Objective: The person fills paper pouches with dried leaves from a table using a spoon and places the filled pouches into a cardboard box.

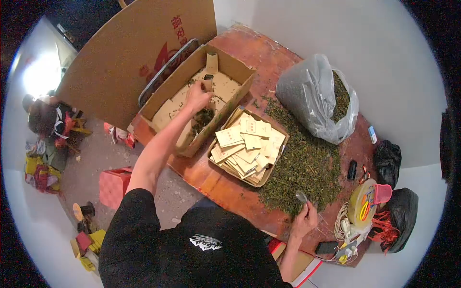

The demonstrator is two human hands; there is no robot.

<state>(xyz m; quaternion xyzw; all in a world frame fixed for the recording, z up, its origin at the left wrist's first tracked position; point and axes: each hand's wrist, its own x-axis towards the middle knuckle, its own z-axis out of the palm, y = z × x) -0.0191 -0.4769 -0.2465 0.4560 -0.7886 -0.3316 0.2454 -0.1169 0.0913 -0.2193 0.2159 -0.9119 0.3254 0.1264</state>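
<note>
My left hand [198,99] reaches into a long cardboard box [234,93], its fingers closed on a small brown paper packet [208,85] that stands upright with a dark opening at the top. Another paper packet [212,63] stands behind it, near the box's far end. Dark dried leaf bits lie scattered on the box's floor. My right hand [305,220] grips a clear spoon [301,196] at the near edge of a wide pile of dried green-brown leaves [307,168]. Between the hands sits a shallow carton [263,181] heaped with flat printed paper packets [247,149].
A clear plastic bag [307,91] of dried leaves leans on the pile. To the right are a round yellowish container [361,206], a coiled white cord [342,222], a phone [327,247] and black bags [387,161]. A large cardboard sheet [139,53] stands behind the box. A red stool [114,187] is on the floor.
</note>
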